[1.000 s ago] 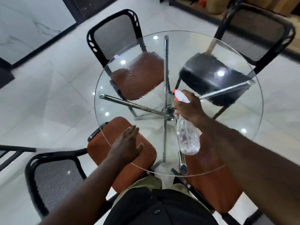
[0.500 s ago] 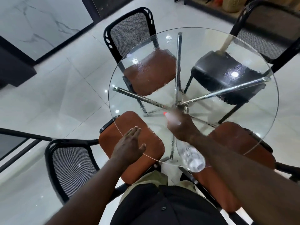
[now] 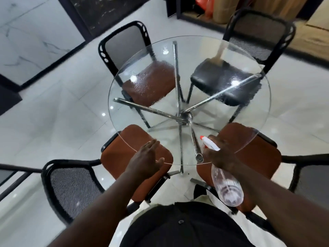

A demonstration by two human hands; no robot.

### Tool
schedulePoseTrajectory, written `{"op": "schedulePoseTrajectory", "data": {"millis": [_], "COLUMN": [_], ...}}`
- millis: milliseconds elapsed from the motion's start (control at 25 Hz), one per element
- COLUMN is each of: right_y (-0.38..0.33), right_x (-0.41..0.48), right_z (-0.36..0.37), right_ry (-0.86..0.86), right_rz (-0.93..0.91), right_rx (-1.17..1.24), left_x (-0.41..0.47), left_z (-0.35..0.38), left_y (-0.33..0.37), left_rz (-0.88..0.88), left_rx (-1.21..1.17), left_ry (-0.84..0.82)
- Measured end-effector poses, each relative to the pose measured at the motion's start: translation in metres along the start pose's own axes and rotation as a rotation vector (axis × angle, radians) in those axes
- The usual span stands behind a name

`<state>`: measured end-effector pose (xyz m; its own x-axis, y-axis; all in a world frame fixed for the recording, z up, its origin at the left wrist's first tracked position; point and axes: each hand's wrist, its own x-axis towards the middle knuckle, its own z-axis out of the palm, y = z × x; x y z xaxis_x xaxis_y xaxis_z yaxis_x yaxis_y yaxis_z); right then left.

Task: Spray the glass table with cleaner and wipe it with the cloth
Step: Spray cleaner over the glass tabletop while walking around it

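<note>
While right hand [image 3: 220,155] grips spray bottle [image 3: 226,186] | nozzle points far-left, base toward person | left hand [image 3: 146,161] fingers released

We stood on a glossy white tiled floor [image 3: 58,111] that threw back small round ceiling-light reflections. Four black-framed mesh-back chairs ringed the middle: a far-left chair [image 3: 124,45] with a brown seat, a far-right chair [image 3: 258,32] with a black seat, a near-left chair [image 3: 71,188] and a near-right chair [image 3: 309,177] with orange-brown seats. A white marble wall panel [image 3: 26,32] sat at left, edged in black. A wooden shelf [image 3: 204,16] ran along the far wall, holding orange items we could not identify.
</note>
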<state>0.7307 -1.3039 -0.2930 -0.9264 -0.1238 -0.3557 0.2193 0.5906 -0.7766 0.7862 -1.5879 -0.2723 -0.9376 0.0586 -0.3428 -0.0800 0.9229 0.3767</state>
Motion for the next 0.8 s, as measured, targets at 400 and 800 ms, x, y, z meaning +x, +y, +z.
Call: {"op": "schedulePoseTrajectory", "data": {"millis": [400,800], "right_y": [0.014,0.099], "right_x": [-0.148,-0.369], "right_z": [-0.051,-0.222], "right_ry": [0.618,1.014], "right_rz": [0.108,0.139], "right_rx": [0.271,0.464], "left_x": [0.011,-0.028], "left_z": [-0.008,0.025], "left_y": [0.066,0.367], "left_rz": [0.537,1.086], "left_rx": [0.090,0.181], "left_ry": [-0.021,-0.041]}}
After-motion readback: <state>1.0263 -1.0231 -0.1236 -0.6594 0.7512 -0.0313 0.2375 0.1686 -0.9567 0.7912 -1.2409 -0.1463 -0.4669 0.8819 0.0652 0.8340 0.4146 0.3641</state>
